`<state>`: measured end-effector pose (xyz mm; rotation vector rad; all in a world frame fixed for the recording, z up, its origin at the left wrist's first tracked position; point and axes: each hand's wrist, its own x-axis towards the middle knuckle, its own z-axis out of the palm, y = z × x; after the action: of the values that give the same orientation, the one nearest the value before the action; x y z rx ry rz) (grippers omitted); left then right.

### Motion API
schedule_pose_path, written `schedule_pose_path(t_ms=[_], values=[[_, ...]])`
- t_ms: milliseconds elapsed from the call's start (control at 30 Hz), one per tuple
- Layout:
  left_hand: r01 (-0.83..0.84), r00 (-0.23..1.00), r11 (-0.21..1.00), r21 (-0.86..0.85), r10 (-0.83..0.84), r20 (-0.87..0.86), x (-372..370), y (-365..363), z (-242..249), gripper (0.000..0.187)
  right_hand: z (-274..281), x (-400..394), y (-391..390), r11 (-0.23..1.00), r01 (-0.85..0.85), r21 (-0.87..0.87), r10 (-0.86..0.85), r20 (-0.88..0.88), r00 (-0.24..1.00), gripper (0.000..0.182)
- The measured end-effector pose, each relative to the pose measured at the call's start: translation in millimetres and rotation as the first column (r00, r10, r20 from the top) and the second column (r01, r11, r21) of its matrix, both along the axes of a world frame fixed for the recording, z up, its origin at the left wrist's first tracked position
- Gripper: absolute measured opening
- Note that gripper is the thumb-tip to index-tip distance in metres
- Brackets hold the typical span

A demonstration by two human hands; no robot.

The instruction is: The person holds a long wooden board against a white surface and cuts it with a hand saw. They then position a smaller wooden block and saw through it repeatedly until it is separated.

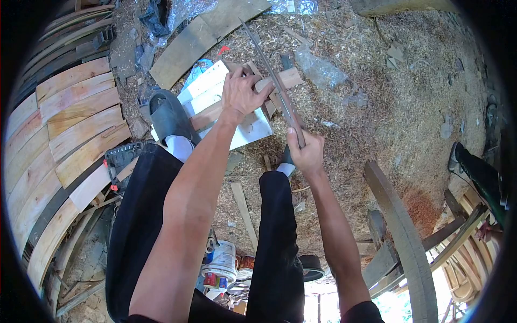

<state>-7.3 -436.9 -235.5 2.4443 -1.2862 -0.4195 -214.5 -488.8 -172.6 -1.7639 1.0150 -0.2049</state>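
My left hand presses down on a narrow wooden piece, its fingers wrapped round it over a white board. A long thin saw lies across that piece, its tip pointing up and away. My right hand is closed round the saw's near end, at the right of the white board. Another wooden strip rests on the board beneath my left wrist. My sandalled foot is at the board's left edge.
Stacked planks fill the left side, near an open tool case. A curved board lies ahead on the shavings. White buckets stand below. A long beam is at right, near another person's leg.
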Motion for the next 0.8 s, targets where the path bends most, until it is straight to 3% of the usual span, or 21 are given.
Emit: schedule_pose_path(t_ms=[167, 400, 500, 633, 733, 800], values=[[0.007, 0.999, 1.000, 0.022, -0.006, -0.039, 0, -2, 1, 0.043, 15, -70, 23, 1.000, -0.005, -0.011, 0.004, -0.062, 0.998, 0.031], [0.025, 0.999, 0.999, 0.041, -0.024, -0.032, 1, 0, 3, 0.041, -1, -9, 2, 0.999, -0.002, -0.039, 0.002, 0.007, 1.000, 0.027], [0.029, 0.999, 0.999, 0.040, -0.028, -0.021, 1, 0, 3, 0.040, 4, 1, -1, 1.000, -0.025, 0.020, 0.025, -0.048, 0.999, 0.026], [0.020, 0.994, 0.998, 0.064, -0.013, -0.108, 3, -1, 6, 0.049, 16, -55, 24, 0.999, 0.040, -0.003, -0.040, -0.012, 0.999, 0.027], [-0.019, 1.000, 0.999, -0.046, 0.018, -0.011, 2, 1, -2, 0.048, 20, -78, 31, 0.998, 0.030, 0.055, -0.024, -0.112, 0.993, 0.026], [-0.005, 0.999, 1.000, -0.019, 0.004, -0.033, 1, 1, -3, 0.048, 17, -65, 26, 0.998, 0.037, 0.041, -0.033, -0.095, 0.995, 0.026]])
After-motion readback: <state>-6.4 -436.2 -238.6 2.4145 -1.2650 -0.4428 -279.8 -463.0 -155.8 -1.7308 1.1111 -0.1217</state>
